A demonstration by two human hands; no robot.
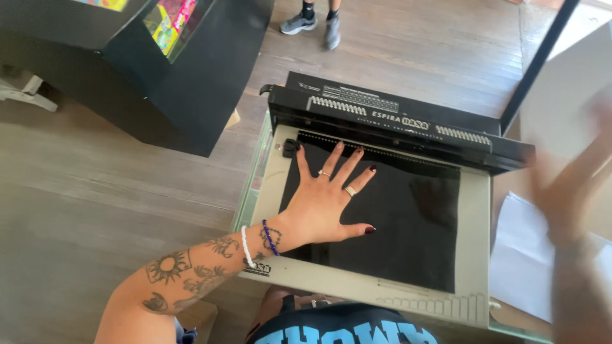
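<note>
A black sheet (pixel 382 216) lies flat on the grey bed of a binding machine (pixel 475 210), its far edge pushed up against the row of punch teeth at twelve o'clock. The left hand (pixel 328 204), fingers spread wide and grip apart, presses palm-down on the sheet's nine o'clock half and clamps nothing. The right hand (pixel 567 191) is a blur in mid-air at three o'clock, just in front of a pale board (pixel 564 95); whether its grip is apart or together cannot be told. White paper (pixel 523 255) lies on the bench beside the machine at four o'clock. Judged from the frame, the sheet is laid and squared against the teeth, while no punched holes or binding coil can be seen, so the punching and binding look undone. The machine's bed holds only this one sheet. At eleven o'clock a dark cabinet (pixel 191 83) with glass panes shows brightly coloured items inside. Another person's feet (pixel 315 24) stand on the wooden floor (pixel 83 191) at twelve o'clock.
</note>
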